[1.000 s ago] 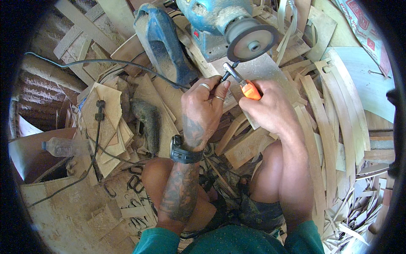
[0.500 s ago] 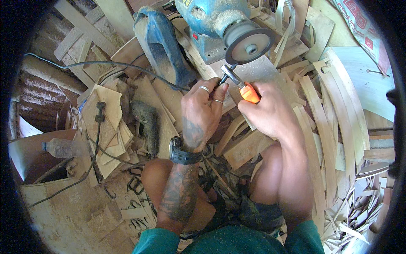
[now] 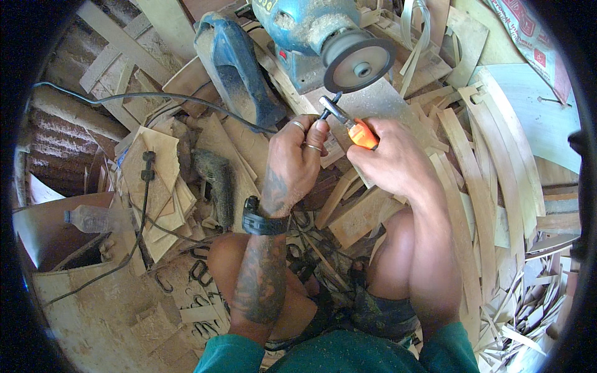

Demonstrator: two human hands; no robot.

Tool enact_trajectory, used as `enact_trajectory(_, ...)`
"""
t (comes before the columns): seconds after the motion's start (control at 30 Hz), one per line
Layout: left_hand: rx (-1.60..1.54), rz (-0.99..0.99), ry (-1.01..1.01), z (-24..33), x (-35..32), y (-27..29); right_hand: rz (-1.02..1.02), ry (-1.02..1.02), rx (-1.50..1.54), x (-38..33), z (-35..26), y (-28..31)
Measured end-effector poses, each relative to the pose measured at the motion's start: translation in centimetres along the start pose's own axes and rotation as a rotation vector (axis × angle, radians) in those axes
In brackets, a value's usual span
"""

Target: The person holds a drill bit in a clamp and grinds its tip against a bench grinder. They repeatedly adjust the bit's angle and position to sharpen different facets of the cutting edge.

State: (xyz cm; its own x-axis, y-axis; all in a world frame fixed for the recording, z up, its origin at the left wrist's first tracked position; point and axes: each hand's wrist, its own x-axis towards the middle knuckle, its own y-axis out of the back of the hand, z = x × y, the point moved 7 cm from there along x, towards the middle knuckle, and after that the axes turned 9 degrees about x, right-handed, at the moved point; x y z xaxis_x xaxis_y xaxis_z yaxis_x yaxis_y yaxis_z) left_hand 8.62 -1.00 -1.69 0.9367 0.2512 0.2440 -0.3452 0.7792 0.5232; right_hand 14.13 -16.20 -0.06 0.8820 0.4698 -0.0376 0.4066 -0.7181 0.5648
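Pliers [image 3: 360,132] with orange grips sit in the right hand [image 3: 395,155], its fingers curled closed around the handles. Their metal head points up and to the left, meeting a thin dark rod [image 3: 324,114]; whether the jaws bite on it is too small to tell. Thumb and fingers of the left hand [image 3: 292,155] pinch together on the rod's near end, and a dark tip shows beyond the pliers' head. The rod is in front of the left hand, just below a grey disc [image 3: 359,68] on a blue machine [image 3: 305,28] and above a pale board [image 3: 392,112].

A black watch [image 3: 266,223] circles the left wrist. Left of the machine stands a dusty blue housing [image 3: 231,71]. Farther left lie a dark power tool [image 3: 215,177], stacked plywood [image 3: 157,158] and a clear bottle [image 3: 94,219] on its side. Curved wood strips [image 3: 472,165] lie to the right, near the right forearm.
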Motion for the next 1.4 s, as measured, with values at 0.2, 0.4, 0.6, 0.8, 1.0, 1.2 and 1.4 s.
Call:
enact_trajectory(0.2,-0.050,-0.022,0.027,-0.5,0.2,-0.1,-0.004,-0.025,0.043,0.3,0.0,0.1)
enact_trajectory(0.4,-0.048,-0.016,0.029,-0.9,0.4,-0.1,-0.020,-0.076,0.050,0.4,-0.8,0.2)
enact_trajectory(0.6,0.027,-0.011,0.013,-0.9,0.2,-0.4,0.020,-0.082,0.097,0.2,-0.5,0.1)
enact_trajectory(0.8,0.055,0.019,-0.022,-0.9,0.4,-0.6,0.035,-0.051,0.088,0.3,-0.2,0.1)
enact_trajectory(1.0,0.029,0.017,0.001,-0.8,0.3,-0.6,0.033,-0.069,0.076,0.3,0.0,0.0)
enact_trajectory(1.2,0.033,0.029,-0.025,-0.7,0.2,-0.6,0.024,-0.094,0.087,0.2,-0.4,0.1)
enact_trajectory(1.4,0.027,0.051,-0.019,-1.2,0.3,-0.6,-0.012,-0.132,0.047,0.2,-0.5,0.2)
